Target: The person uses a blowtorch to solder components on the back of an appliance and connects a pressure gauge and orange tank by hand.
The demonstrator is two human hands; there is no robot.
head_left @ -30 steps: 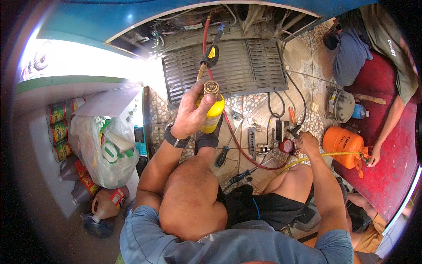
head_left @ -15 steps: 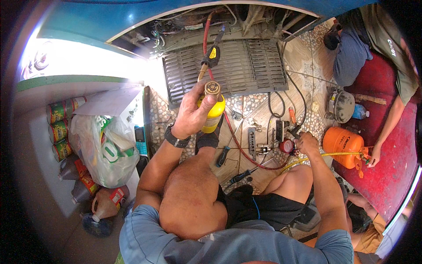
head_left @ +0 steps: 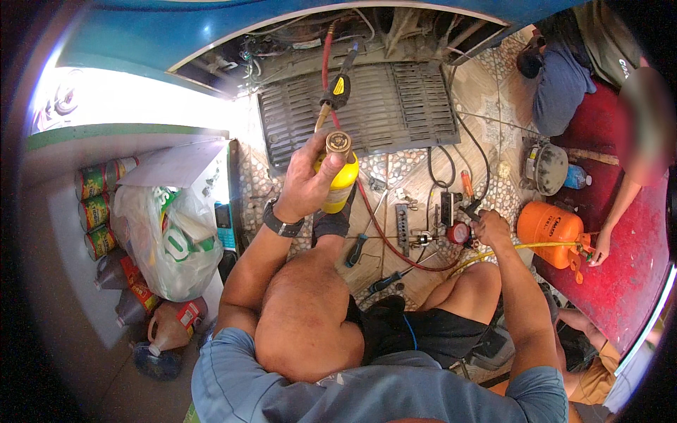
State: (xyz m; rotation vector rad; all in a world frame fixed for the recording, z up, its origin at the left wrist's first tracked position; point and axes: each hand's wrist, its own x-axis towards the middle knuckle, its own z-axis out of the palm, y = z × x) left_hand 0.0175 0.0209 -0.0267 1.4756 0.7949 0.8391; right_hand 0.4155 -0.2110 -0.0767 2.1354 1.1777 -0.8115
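Observation:
My left hand is closed around a gas torch with a yellow cylinder and a brass knob facing up. The torch's black head, with a yellow label, points away toward the open machine. My right hand is curled low at the right, beside a red pressure gauge and the dark end of a black cord. What its fingers grip is too unclear to name. A red hose and a yellow hose run near the gauge.
Ahead is a blue machine with a slotted grey panel. Screwdrivers and a flaring bar lie on the floor. At right, another person's hand touches an orange cylinder's valve. A plastic bag stands left.
Both my hands stay almost in place, the left still gripping the torch. The other person at the right has leaned further into view, with a hand still at the orange cylinder's valve.

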